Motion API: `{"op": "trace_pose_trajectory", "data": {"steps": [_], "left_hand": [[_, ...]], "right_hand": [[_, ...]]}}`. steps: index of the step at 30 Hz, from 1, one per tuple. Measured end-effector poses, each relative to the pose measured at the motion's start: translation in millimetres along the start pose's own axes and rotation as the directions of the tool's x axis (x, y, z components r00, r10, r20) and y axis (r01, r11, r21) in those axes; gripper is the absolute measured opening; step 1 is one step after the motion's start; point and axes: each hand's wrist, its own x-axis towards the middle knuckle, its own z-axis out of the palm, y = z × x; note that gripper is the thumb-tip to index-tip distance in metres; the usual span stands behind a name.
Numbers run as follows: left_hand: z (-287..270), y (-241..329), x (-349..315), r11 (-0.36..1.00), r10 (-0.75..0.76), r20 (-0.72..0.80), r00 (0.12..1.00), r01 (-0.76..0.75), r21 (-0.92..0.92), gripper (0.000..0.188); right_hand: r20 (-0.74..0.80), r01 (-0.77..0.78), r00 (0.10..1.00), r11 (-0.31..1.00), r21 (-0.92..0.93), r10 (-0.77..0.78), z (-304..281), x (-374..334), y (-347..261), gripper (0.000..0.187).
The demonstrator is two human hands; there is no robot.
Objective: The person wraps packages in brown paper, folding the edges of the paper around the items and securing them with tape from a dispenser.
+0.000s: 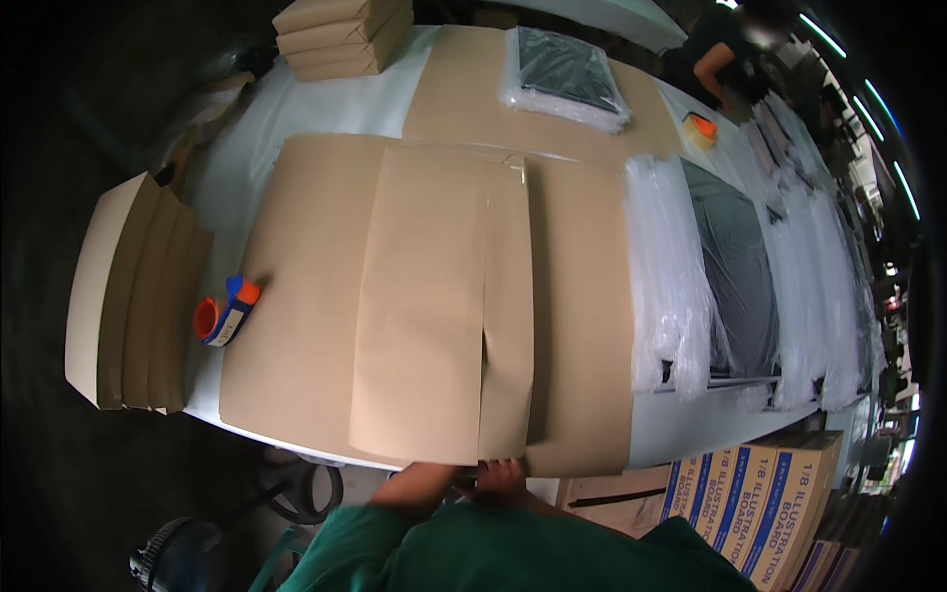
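A long folded brown kraft paper wrapper (424, 306) lies in front of me, on a larger flat brown sheet (296, 296). Its right-hand flap overlaps along a lengthwise seam, which gapes slightly near the middle. Clear tape shows at the far right corner. At the wrapper's near end, my right hand (501, 481) has its fingers curled against the paper edge by the seam. My left hand (434, 478) is beside it, its fingers mostly hidden beneath the near edge. Left of the sheet is a blue and orange tape dispenser (227, 311).
Brown wrapped parcels stand at left (138, 296) and lie stacked far left (340, 39). Plastic-wrapped dark panels (730, 266) line the right; another plastic-wrapped pack (567, 74) lies far back. An orange dispenser (700, 128) and a person (725, 59) are far right. Cartons (755, 503) stand below right.
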Motion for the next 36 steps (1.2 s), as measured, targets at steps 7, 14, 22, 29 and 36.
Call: {"op": "trace_pose_trajectory", "data": {"steps": [7,14,22,29,36], "left_hand": [[1,-5,-20,1.0,0.012,0.056,0.998,-0.013,0.017,0.026],[12,-5,-6,0.998,0.053,0.102,0.993,-0.055,0.01,0.026],[-120,36,-52,0.788,0.55,0.457,0.699,-0.254,-0.56,0.026],[-196,-125,35,0.616,-0.074,-0.052,0.996,0.005,-0.787,0.053],[-123,-157,104,0.408,0.029,0.008,1.0,-0.004,-0.913,0.071]], "right_hand": [[-0.18,0.094,0.98,0.993,0.069,-0.081,5,1,8,0.033],[0.085,0.046,0.996,0.996,-0.071,-0.04,-2,-7,2,0.064],[-0.201,0.135,0.976,0.949,0.286,-0.079,-30,-9,19,0.042],[-0.318,-0.035,0.752,0.518,0.855,0.577,-99,43,94,0.037],[-0.116,0.043,0.921,0.201,0.979,0.371,-61,149,93,0.078]]}}
